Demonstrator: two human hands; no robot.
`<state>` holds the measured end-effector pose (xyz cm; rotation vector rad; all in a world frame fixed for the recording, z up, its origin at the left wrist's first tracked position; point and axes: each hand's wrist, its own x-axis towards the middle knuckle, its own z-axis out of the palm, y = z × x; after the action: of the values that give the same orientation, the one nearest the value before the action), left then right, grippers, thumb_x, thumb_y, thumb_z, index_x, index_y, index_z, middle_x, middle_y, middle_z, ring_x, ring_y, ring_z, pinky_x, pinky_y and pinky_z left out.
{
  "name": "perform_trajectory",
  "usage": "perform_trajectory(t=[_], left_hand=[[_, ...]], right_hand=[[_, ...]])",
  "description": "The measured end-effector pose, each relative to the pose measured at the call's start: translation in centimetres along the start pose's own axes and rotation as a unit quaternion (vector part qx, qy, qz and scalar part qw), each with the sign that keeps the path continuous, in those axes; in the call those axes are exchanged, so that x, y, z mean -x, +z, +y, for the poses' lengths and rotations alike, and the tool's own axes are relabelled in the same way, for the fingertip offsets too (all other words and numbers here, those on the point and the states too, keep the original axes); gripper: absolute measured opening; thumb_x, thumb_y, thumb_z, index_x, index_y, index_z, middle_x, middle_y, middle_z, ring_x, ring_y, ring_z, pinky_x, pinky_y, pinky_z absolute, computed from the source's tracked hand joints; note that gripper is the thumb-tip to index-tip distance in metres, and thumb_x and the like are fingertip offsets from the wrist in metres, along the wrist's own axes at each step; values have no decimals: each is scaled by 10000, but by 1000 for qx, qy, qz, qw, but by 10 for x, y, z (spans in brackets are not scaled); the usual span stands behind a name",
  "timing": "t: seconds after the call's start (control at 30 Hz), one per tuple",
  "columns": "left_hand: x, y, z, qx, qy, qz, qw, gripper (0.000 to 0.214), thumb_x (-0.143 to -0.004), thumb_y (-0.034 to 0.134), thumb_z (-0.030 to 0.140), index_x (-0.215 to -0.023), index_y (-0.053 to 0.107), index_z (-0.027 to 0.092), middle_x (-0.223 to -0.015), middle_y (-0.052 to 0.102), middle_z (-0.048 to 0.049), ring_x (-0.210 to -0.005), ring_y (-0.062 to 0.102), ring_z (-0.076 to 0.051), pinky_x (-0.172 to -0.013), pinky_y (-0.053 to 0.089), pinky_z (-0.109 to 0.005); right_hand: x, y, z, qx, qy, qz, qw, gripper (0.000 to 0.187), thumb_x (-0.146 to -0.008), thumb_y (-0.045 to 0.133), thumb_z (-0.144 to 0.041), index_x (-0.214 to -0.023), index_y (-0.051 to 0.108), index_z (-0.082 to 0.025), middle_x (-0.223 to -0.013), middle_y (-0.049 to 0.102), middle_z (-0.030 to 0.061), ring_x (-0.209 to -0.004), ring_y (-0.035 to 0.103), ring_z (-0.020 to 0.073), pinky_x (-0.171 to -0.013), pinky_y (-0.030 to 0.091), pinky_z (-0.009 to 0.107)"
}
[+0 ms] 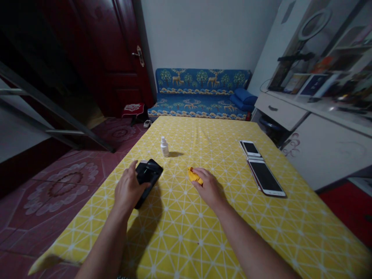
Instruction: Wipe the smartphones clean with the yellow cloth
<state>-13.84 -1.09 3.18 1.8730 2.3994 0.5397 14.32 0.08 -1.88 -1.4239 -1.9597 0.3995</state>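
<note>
At far left a ladder point(65, 132) slants down to the tiled floor point(65, 186), with a red door point(101, 50) behind it. At the left side of the counter point(180, 252), under its yellow cover, the left hand point(128, 186) grips a black phone point(148, 177), which is tilted and throws a shadow toward the person. Its fingers are spread well apart from the thumb: the thumb lies across the phone's near side and the forefinger reaches up by its left edge; the other fingertips are hidden. Just beyond the phone stands a white bottle point(164, 148), upright and untouched. Near the counter's middle lies a yellow cloth point(194, 176), bunched up, its right side under the right hand point(207, 186). The fingers there are curled and close together, pinching the cloth against the thumb. Well apart to the right, a small phone point(250, 148) and a larger phone point(267, 176) lie end to end, dark screens up. Past the counter stands a white cabinet point(328, 143).
</note>
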Motion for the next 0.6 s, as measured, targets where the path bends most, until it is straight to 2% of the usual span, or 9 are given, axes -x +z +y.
perform_trajectory(t=[0.1,0.2,0.27,0.33,0.43,0.5,0.6], left_hand=[[3,-1,-5,44,17,4,999,537,-686,684,384,-1186,615,200,-1025,648,-91,-969,627,-288,-805,471,-363],[5,-5,0,152,17,35,988,431,-638,723,358,-1035,658,204,-915,673,-52,-860,645,-259,-770,483,-353],[5,-5,12,280,6,39,959,436,-625,751,368,-1014,640,205,-852,683,-26,-795,649,-230,-731,493,-331],[5,-3,30,446,-8,9,895,477,-613,784,390,-1013,615,193,-844,690,-21,-771,652,-208,-702,508,-309],[1,6,66,638,-58,-85,764,572,-555,844,355,-1045,608,175,-891,704,-39,-735,658,-186,-668,533,-294],[-3,15,89,705,-98,-165,683,565,-560,852,312,-1053,611,176,-842,707,-30,-672,654,-168,-646,544,-293],[-12,32,114,753,-146,-226,600,420,-571,848,226,-922,631,149,-726,687,-9,-580,629,-135,-601,536,-258]], right_hand=[[0,1,1,0,-2,-1,1000,429,-850,592,-215,-1273,581,-284,-1300,611,30,-1197,551,201,-1042,439,379],[-1,0,0,-3,1,2,1000,428,-845,603,-219,-1267,582,-292,-1295,612,26,-1192,554,205,-1036,442,385],[-1,0,-1,-9,4,6,1000,424,-834,613,-205,-1249,592,-290,-1280,620,24,-1177,561,207,-1022,451,383],[-2,0,-3,-13,5,10,1000,414,-817,616,-167,-1212,614,-291,-1240,638,23,-1140,580,209,-991,469,374],[-2,3,-4,-39,3,20,999,383,-789,593,-93,-1113,666,-284,-1108,674,36,-1042,618,206,-919,500,354],[-2,5,-1,-78,5,39,996,347,-781,587,-85,-1052,689,-276,-1011,686,43,-958,641,203,-849,520,333],[-5,6,7,-113,12,76,991,250,-808,584,-161,-1003,703,-264,-946,692,55,-874,652,205,-777,525,321]])
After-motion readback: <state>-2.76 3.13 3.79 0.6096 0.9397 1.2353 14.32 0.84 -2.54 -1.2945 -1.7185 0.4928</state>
